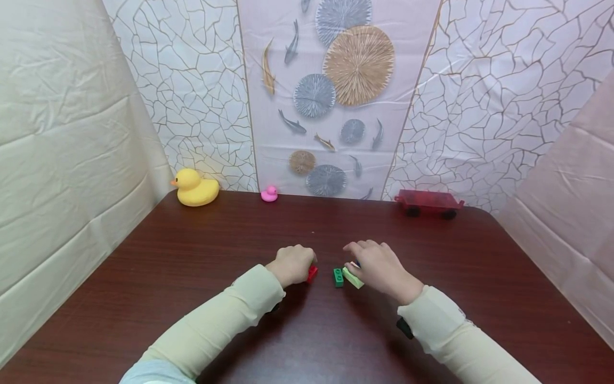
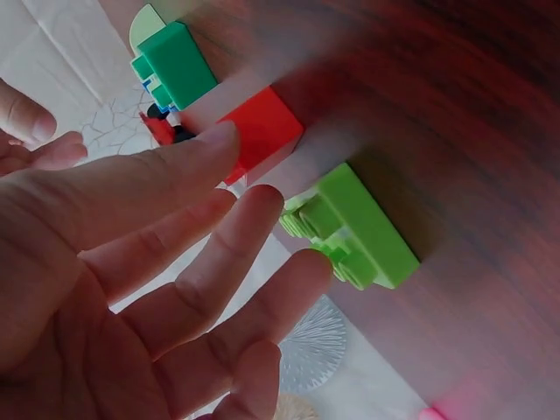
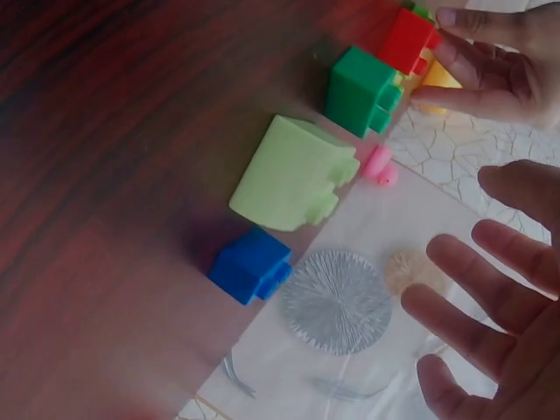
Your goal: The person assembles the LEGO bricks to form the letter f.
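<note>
My left hand (image 1: 292,264) reaches down over a red building block (image 1: 312,273). In the left wrist view its thumb overlaps the red block (image 2: 269,131), while loosely bent fingers come right up to the studs of a lime green block (image 2: 366,223). Beside the red one stands a dark green block (image 1: 338,277) with two studs. My right hand (image 1: 381,266) hovers with fingers spread above a pale green, curved block (image 1: 354,279). A small blue block (image 3: 251,265) sits beside the pale green block (image 3: 284,171) in the right wrist view, apart from the right fingers.
Along the back edge of the brown table (image 1: 216,330) stand a yellow duck (image 1: 195,189), a small pink duck (image 1: 269,194) and a red toy wagon (image 1: 428,201) with black wheels. Behind them hangs a patterned cloth (image 1: 201,80); pale cloths flank both sides.
</note>
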The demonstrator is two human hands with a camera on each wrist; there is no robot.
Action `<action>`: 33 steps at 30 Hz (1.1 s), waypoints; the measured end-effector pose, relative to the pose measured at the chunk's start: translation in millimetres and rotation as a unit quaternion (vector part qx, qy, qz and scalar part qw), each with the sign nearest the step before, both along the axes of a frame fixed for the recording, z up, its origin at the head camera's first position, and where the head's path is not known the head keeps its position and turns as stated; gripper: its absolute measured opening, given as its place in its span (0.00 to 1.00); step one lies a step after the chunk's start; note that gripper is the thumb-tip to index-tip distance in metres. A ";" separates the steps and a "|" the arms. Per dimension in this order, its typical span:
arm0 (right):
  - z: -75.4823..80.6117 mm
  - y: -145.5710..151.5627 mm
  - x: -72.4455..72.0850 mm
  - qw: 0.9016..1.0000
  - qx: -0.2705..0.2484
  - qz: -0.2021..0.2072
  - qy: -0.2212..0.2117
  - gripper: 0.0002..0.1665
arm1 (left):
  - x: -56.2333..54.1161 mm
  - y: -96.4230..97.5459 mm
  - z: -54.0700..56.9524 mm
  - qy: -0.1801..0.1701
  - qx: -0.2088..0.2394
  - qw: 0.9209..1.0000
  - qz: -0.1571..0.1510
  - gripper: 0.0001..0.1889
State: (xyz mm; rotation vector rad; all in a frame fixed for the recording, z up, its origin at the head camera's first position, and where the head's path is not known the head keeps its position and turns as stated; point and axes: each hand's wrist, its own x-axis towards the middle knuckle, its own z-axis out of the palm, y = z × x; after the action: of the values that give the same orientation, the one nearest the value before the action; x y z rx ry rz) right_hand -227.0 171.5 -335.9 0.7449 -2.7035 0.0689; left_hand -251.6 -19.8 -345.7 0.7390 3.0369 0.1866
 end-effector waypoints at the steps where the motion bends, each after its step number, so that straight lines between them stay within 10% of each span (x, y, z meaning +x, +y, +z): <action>1: -0.7 -1.1 0.2 1.000 0.001 0.001 -0.013 0.18 | -0.1 0.4 0.0 -0.001 -0.001 1.000 0.000 0.15; 33: -11.5 -19.1 -8.3 0.988 0.082 0.008 -0.128 0.15 | 5.9 12.9 1.7 -0.052 -0.040 0.998 -0.016 0.12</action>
State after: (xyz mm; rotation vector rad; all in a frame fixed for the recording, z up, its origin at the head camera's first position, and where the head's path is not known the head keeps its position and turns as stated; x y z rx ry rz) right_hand -235.3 152.4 -347.4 0.8570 -2.9758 -0.0599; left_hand -245.7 -6.9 -343.9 0.7458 2.9133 0.1000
